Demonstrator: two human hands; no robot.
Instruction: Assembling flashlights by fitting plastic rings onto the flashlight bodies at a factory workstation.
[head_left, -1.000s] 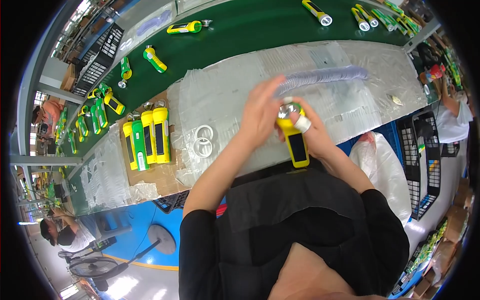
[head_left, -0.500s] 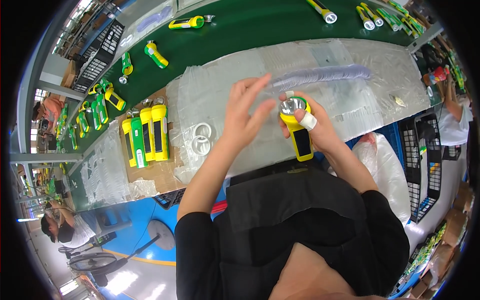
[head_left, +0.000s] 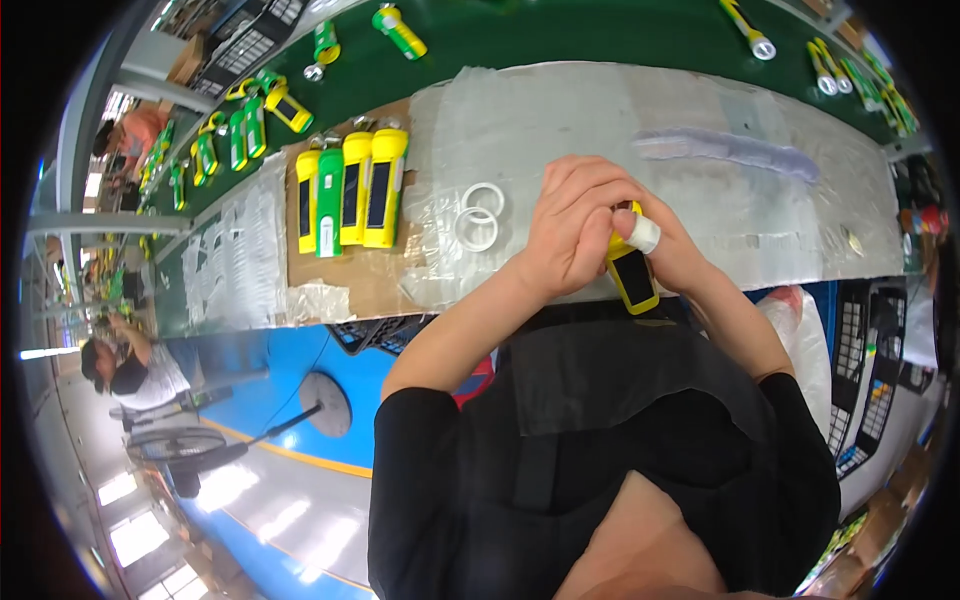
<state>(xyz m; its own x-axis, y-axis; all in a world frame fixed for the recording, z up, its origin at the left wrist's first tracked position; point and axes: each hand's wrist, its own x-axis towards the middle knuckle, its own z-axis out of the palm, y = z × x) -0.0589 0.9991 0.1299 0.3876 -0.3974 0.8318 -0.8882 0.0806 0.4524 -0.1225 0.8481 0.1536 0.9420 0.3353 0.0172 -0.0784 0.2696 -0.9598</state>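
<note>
A yellow flashlight (head_left: 634, 281) with a dark panel on its handle is upright in front of my chest. My right hand (head_left: 677, 248) is wrapped round it below the head, white tape on the thumb. Over the flashlight's head, my left hand (head_left: 580, 222) is closed with its fingers bent, hiding the lens end. Two white rings (head_left: 477, 230) lie overlapping on the plastic-covered table, left of my hands. Beyond my right hand stretches a row of thin clear discs (head_left: 735, 155).
Several yellow and green flashlights (head_left: 354, 190) stand side by side on cardboard (head_left: 410, 215) at the left. More flashlights (head_left: 400, 32) lie on the green belt (head_left: 560, 35). A white sack (head_left: 805, 340) and black crates (head_left: 850, 350) are at the right. A fan (head_left: 180, 448) stands lower left.
My left hand has come down from the open air onto the flashlight's head and closed over it. My right hand still grips the flashlight. The whole view has shifted.
</note>
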